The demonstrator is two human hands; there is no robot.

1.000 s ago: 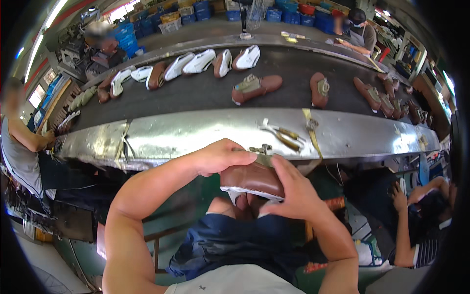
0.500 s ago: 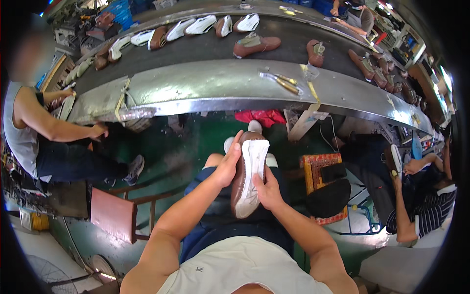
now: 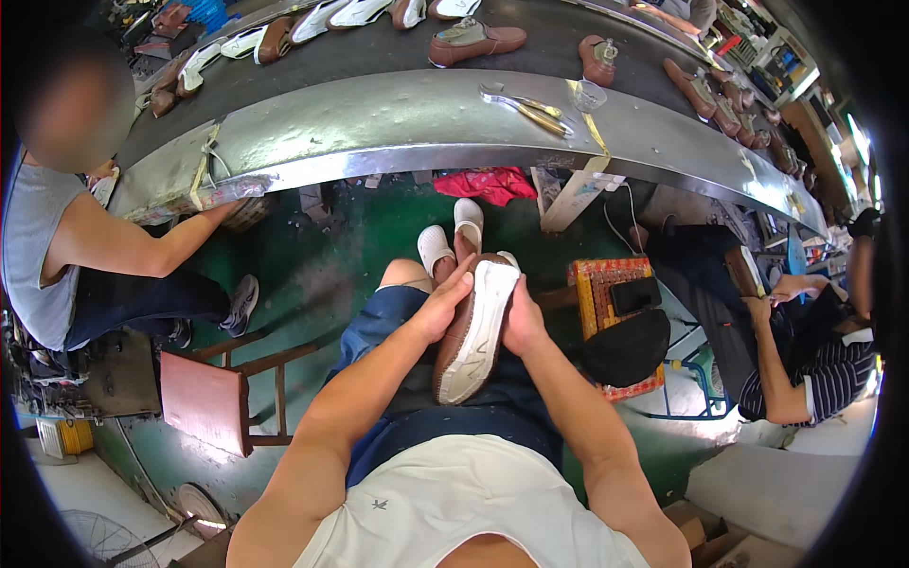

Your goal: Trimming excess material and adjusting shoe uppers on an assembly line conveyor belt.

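Above my lap I hold a brown shoe (image 3: pixel 476 336) with its underside up. A white layer with faint lines covers the underside, and stitches show round the brown edge. My left hand (image 3: pixel 443 308) is closed along its left side near the far end. On the opposite side my right hand (image 3: pixel 523 317) grips the edge, its fingers partly hidden by the shoe. Beyond my feet, pincers (image 3: pixel 530 110) with yellowish handles lie on the metal rim of the bench (image 3: pixel 350 118).
Several brown and white shoes (image 3: pixel 478 43) stand along the dark belt. To the left are a coworker (image 3: pixel 104 237) and a stool (image 3: pixel 204 402). A patterned seat (image 3: pixel 597 284) bears a black cushion (image 3: pixel 625 350); another person (image 3: pixel 805 369) holds a shoe on the right.
My right thumb has come off the white underside, and that hand now wraps the shoe's right edge. The view has shifted, showing more of my feet. The left coworker's arm has reached toward the bench.
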